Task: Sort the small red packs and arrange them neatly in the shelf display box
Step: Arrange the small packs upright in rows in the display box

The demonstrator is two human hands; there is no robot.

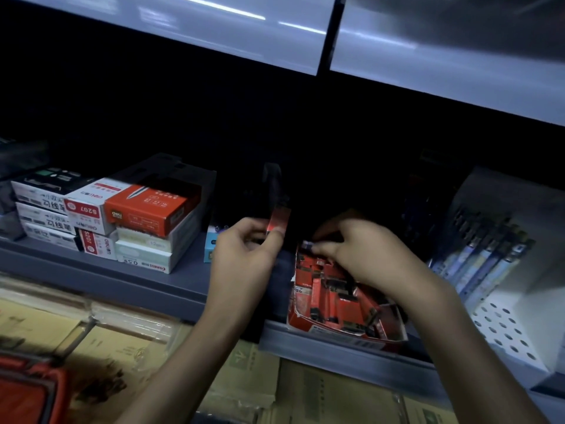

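A red cardboard display box (308,324) sits at the front edge of the dark shelf, right of centre, holding several small red packs (336,301) lying jumbled at different angles. My left hand (244,249) is raised just left of the box and pinches one small red pack (278,220) upright between thumb and fingers. My right hand (357,249) reaches over the back of the box, its fingertips closed on a small pack with a pale end (307,244) at the box's far left corner.
Stacked red and white stationery boxes (122,221) stand on the shelf (146,286) to the left. Blue-packed pens (483,261) lean in a white perforated rack (504,328) at the right. Brown paper packs (275,387) and a red item (27,393) lie on the lower level.
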